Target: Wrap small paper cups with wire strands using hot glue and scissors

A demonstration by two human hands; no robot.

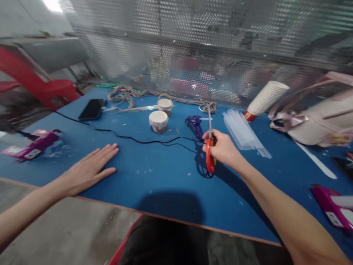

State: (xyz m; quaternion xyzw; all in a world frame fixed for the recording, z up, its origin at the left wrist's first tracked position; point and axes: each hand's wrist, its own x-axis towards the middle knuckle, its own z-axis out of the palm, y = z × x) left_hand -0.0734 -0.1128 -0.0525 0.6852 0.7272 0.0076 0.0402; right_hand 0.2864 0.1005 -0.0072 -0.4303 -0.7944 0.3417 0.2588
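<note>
My left hand (pixel 89 170) lies flat on the blue table (pixel 165 173), fingers stretched out, near the front edge. My right hand (pixel 222 146) is closed around red-handled scissors (pixel 210 160), held above the table with the blades pointing away from me. Just beyond the scissors lies a blue hot glue gun (pixel 195 124), whose black cable (pixel 132 138) runs left across the table. Two small round tubs (pixel 159 122) with pale tops stand left of the glue gun, one behind the other. Right of my right hand is a fan of translucent glue sticks or strips (pixel 245 130).
A phone (pixel 93 109) and a purple power strip (pixel 35 145) lie at the left, a similar purple one (pixel 332 208) at the right. Grey cord (pixel 122 95) lines the back. Stacked paper cups (pixel 266 98) and a pale bag (pixel 322 117) sit back right, before a perforated metal panel (pixel 132 40).
</note>
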